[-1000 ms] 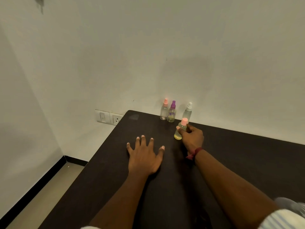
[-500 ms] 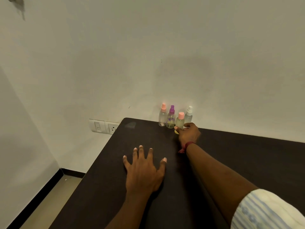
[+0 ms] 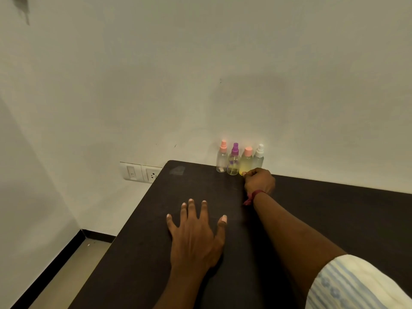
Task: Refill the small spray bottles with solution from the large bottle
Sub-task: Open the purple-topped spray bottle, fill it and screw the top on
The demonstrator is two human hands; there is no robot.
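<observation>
The right hand is curled at the foot of the yellow-filled bottle, thumb touching its base (whether it grips, I cannot tell). That bottle stands upright at the table's far edge, between the purple-capped bottle and the white-capped bottle. Nearer, the left hand lies flat, fingers spread.

A dark table is standing pushed against a pale wall. A white switch-and-socket plate is sitting on the wall just beside the table's far left corner. Below, a black skirting strip is running along the beige floor.
</observation>
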